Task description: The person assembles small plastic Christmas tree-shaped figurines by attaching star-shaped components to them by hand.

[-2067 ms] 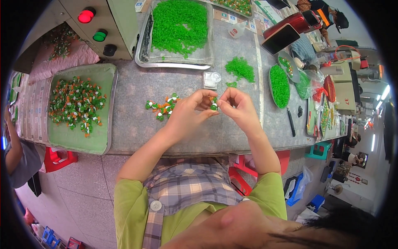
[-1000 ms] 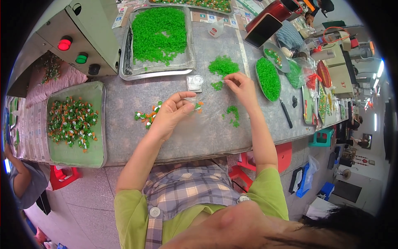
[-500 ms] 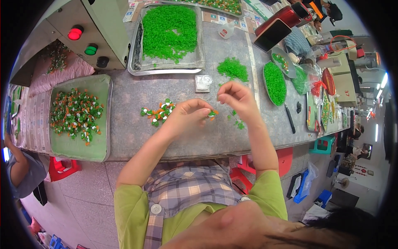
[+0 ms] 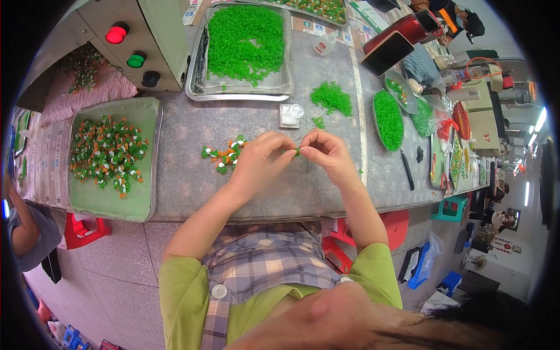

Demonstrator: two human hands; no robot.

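Observation:
My left hand point(image 4: 261, 165) pinches a small green piece point(image 4: 297, 152) between thumb and forefinger. The fingertips of my right hand point(image 4: 332, 157) meet it from the other side, closed in a pinch; whatever they hold themselves is too small to make out. Beside my left hand lies a small pile of green, white and orange pieces point(image 4: 222, 154), partly hidden by that hand. Beyond my right hand are a loose heap of green bits point(image 4: 331, 98) and a smaller clump point(image 4: 318, 122). A small square block with a clear round dish point(image 4: 290, 116) stands just beyond my hands.
A green-lined tray point(image 4: 87, 198) of finished-looking pieces sits left, beside a machine with lit buttons point(image 4: 116, 32). A metal tray point(image 4: 239, 97) of green bits stands at the back. Rightward are an oval dish point(image 4: 388, 119), a black pen-like tool point(image 4: 407, 170) and a phone point(image 4: 386, 53).
My right hand has come down and left to meet my left hand at the small piece. The loose green bits formerly beneath my right hand are now mostly out of sight.

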